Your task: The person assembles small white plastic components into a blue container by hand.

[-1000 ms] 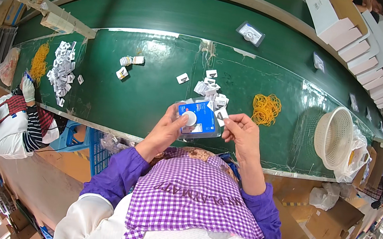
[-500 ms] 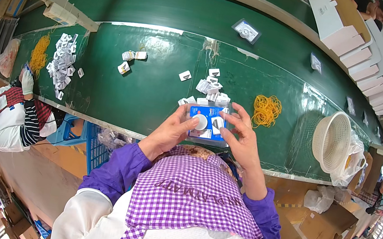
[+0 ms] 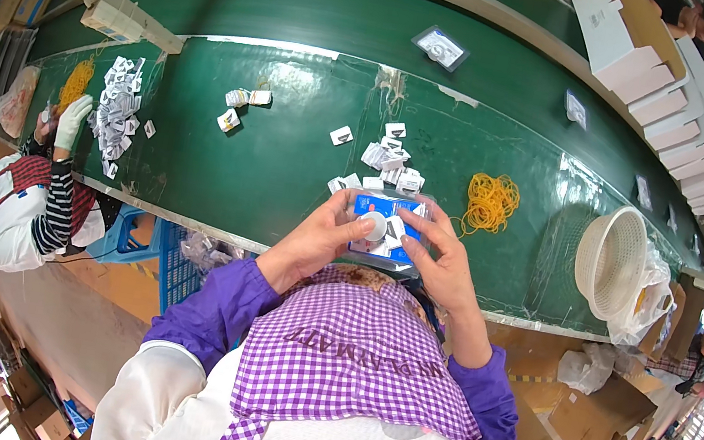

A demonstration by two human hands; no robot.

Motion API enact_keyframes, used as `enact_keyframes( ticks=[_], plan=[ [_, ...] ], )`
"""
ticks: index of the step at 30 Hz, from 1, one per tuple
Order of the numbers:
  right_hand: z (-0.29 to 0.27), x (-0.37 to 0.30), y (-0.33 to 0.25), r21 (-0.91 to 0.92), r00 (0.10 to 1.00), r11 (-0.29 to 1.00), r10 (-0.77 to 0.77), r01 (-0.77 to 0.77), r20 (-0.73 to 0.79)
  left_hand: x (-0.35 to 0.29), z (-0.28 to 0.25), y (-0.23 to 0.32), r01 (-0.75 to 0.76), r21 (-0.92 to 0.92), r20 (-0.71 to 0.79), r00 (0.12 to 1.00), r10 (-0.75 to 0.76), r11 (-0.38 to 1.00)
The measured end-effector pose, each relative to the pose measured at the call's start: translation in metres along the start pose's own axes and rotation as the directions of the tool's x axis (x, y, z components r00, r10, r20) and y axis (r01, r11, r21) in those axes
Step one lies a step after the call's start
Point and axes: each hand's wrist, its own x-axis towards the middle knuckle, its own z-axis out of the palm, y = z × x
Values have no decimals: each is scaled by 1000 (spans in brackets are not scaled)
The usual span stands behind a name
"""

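A clear plastic package with a blue card (image 3: 366,205) is held in front of my apron, at the near edge of the green table. My left hand (image 3: 320,232) grips its left side, thumb over a white round piece (image 3: 376,225) on the card. On the right side, my right hand (image 3: 445,258) closes round the package, its fingers at a small white folded slip (image 3: 394,230) beside the round piece. The slip lies tilted. Just beyond the package is a loose pile of white folded slips (image 3: 393,157).
Yellow rubber bands (image 3: 491,202) lie right of the slips, and a white basket (image 3: 608,261) stands farther right. Clear packages (image 3: 440,47) lie on the green belt (image 3: 311,11) behind. At left, a co-worker's gloved hand (image 3: 73,121) is by another slip pile (image 3: 117,114).
The white slip on the card has tilted, and my right fingers have shifted over it. Packages on the belt have moved left. The co-worker's gloved hand has moved up toward the slip pile.
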Motion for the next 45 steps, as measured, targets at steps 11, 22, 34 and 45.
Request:
enact_keyframes(
  ticks=[11, 22, 34, 45],
  plan=[
    [-15, 6, -18, -187, 992, 981, -21, 44, 125, -1, 4, 7, 24, -26, -2, 1000, -24, 999],
    [-10, 3, -23, -157, 995, 985, -60, 73, 81, 0, 2, 8, 50, -33, -41, 998, -51, 998],
    [-1, -2, -18, -373, 968, 911, -228, 176, -101, -1, 10, 7, 13, 29, -22, 1000, -12, 1000],
    [-3, -2, -19, -241, 976, 954, -201, 176, -82, 2, 7, -2, 50, -257, 43, 998, -40, 965]
  ],
)
